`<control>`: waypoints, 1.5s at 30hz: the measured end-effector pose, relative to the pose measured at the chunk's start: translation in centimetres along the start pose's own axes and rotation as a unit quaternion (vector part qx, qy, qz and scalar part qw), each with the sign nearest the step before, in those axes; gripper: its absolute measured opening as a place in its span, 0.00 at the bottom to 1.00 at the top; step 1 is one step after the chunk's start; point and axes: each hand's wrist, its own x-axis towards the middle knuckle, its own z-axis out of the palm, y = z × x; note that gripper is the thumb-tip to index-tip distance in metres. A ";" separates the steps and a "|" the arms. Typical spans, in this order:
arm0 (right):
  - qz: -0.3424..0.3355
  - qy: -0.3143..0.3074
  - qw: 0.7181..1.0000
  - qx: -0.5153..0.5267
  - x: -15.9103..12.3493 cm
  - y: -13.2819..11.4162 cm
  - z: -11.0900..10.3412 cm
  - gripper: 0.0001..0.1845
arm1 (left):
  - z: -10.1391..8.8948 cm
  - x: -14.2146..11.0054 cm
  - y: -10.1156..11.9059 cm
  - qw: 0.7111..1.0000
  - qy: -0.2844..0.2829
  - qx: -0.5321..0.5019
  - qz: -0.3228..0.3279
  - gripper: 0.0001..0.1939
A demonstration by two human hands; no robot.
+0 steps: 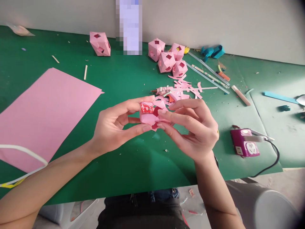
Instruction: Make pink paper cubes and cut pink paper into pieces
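Between both hands, above the green table, is a partly folded pink paper shape [149,119] with openings in its sides. My left hand [116,122] pinches its left end, thumb below and fingers above and behind. The fingers of my right hand [194,125] are closed on its right side, with thumb and index fingertips at an opening. A small red patterned piece [147,107] shows at the shape's upper left; I cannot make out what it is. Just behind lie pink paper scraps [183,87] and a pen-like tool [162,91].
Several finished pink paper shapes [166,62] stand at the back, another [100,44] further left. A large pink sheet [47,111] lies left. Clear strips [207,78] and blue paper pieces [213,51] are back right; a purple power adapter [243,143] with a cable sits right.
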 end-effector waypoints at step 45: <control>0.026 0.007 0.999 -0.027 -0.1 -1.0 0.4 0.13 | -0.4 0.3 -0.7 0.989 0.000 0.092 0.113 0.19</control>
